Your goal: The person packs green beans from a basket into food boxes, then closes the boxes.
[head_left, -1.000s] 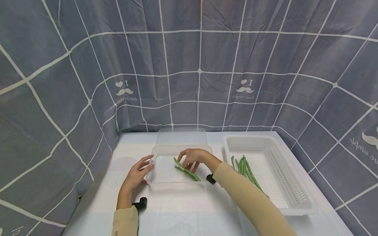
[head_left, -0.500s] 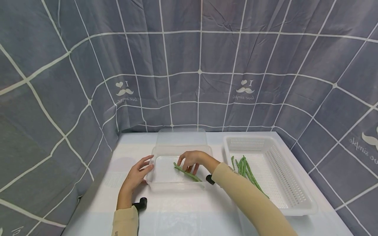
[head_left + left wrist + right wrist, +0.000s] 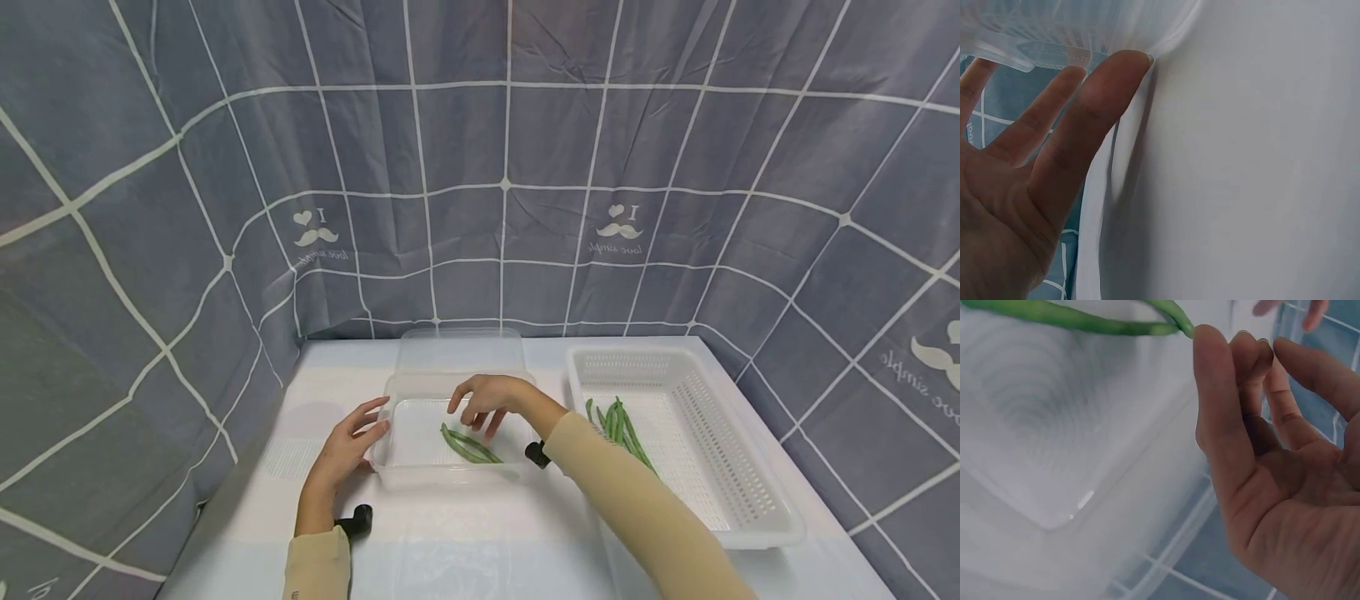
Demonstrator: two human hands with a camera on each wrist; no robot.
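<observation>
Two green beans (image 3: 467, 450) lie on the floor of a clear plastic container (image 3: 408, 425), their far ends meeting. Just above them hovers my right hand (image 3: 491, 400), fingers loosely bent and holding nothing. In the right wrist view the right thumb (image 3: 1216, 381) appears close to the ends of the beans (image 3: 1085, 320); whether it touches them I cannot tell. My left hand (image 3: 348, 442) rests against the container's left wall with its fingers spread. From the left wrist, the left thumb (image 3: 1094, 103) is seen extended along the container's side (image 3: 1129, 28).
On the right stands a white perforated basket (image 3: 750, 467) with several green beans (image 3: 618, 421), partly hidden by the right sleeve. A clear lid (image 3: 461, 350) lies behind the container. Grey gridded fabric (image 3: 465, 225) hangs around the table (image 3: 450, 542).
My right hand has let go of the beans and risen slightly. They now lie lower in the container, side by side. The left hand has stayed put.
</observation>
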